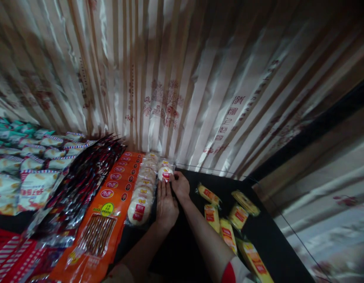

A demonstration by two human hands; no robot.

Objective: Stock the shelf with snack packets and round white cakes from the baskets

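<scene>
A clear packet of round white rice crackers with a red label lies at the back of the black table, beside the overlapping row of similar rice cracker packets. My left hand reaches to its near edge, fingers stretched out flat and touching it. At the packet's right edge, my right hand has its fingers bent, with thumb and forefinger closed on the wrapper. To the left of the row, orange snack packs lie fanned over one another, brown sticks showing through the front window.
Several yellow wrapped snacks lie scattered on the black tabletop at right. Dark shiny packets and white snack bags fill the left, with red packaging in front. A pleated printed curtain hangs along the back edge.
</scene>
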